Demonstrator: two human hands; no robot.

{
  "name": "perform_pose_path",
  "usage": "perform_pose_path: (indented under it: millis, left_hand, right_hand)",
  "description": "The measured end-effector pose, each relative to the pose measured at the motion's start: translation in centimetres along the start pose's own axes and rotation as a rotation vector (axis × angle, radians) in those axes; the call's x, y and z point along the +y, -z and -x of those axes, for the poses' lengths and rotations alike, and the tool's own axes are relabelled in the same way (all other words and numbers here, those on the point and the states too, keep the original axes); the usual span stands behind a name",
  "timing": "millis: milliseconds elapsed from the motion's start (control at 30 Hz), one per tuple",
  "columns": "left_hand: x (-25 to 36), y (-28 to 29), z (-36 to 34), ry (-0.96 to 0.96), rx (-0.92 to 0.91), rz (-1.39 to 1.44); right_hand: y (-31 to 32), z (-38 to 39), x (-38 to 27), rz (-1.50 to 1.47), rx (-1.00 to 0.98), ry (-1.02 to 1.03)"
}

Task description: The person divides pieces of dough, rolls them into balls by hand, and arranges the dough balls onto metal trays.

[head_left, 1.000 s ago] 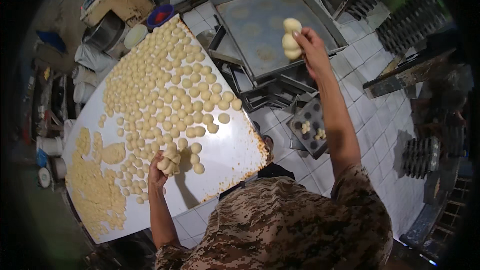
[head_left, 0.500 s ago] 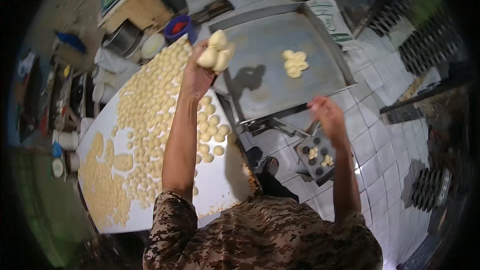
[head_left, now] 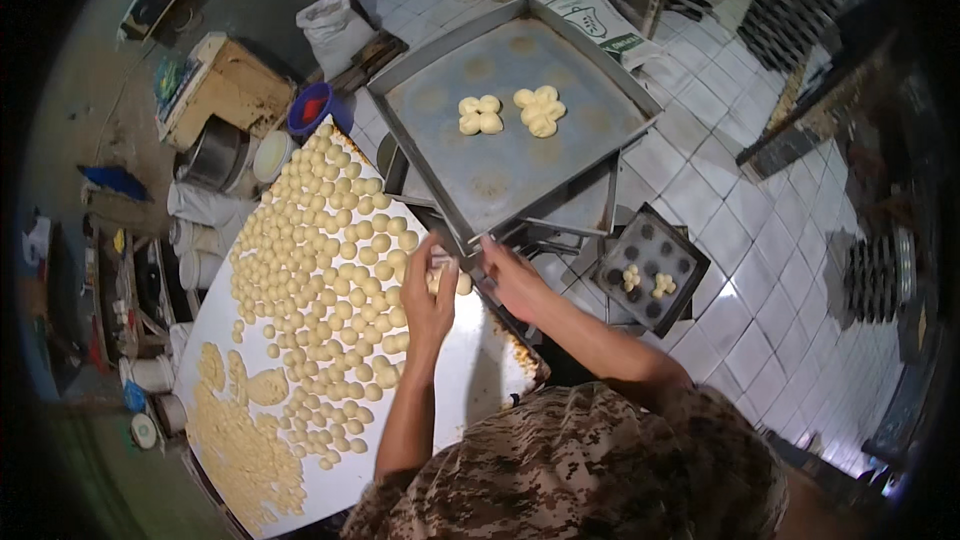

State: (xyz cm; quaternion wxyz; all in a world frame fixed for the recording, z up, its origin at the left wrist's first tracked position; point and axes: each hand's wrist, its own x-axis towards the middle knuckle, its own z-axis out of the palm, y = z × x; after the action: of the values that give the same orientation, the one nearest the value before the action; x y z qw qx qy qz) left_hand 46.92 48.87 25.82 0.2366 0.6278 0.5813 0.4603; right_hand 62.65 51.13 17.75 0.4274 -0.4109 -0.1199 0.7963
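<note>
My left hand (head_left: 428, 292) is at the right edge of the white table, its fingers curved around a few pale dough balls (head_left: 461, 283); the fingers partly hide them. Close by on the right, my right hand (head_left: 512, 282) has its fingers stretched out beside the near corner of a large metal baking tray (head_left: 500, 185), and nothing shows in it. Whether it touches the tray is unclear. Two clusters of joined dough balls lie on the tray: a left cluster (head_left: 480, 115) and a right cluster (head_left: 540, 110). Many loose dough balls (head_left: 340, 240) cover the table.
Flattened dough pieces (head_left: 245, 440) lie at the table's near left. A smaller dark tray (head_left: 650, 315) with round marks holds two small dough clusters at right. Beyond the table stand a purple tub (head_left: 340, 115) and a white sack (head_left: 335, 35). Dark metal racks (head_left: 795, 15) rise far right.
The dough cluster from my left hand now lies on the tray, left of the other. My left hand has come back to the table's dough balls. My right hand has moved left, towards it.
</note>
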Motion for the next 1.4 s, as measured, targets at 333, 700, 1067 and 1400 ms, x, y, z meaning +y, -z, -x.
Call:
perform_pose_path:
  millis: [333, 700, 1067, 1400]
  left_hand:
    - [-6.0, 3.0, 19.6, 0.278, -0.441, 0.084]
    - [-9.6, -5.3, 24.0, -0.222, -0.562, -0.232]
    - [-10.1, -11.3, 24.1, -0.206, -0.469, -0.599]
    - [-11.0, -10.4, 24.8, -0.014, -0.54, -0.724]
  right_hand:
    - [3.0, -1.4, -3.3, -0.199, 0.304, 0.338]
    - [24.7, 32.0, 13.2, -0.321, 0.255, 0.414]
    - [42.9, 35.3, 18.0, -0.454, 0.685, 0.397]
    - [62.6, 4.2, 21.1, -0.775, 0.704, 0.541]
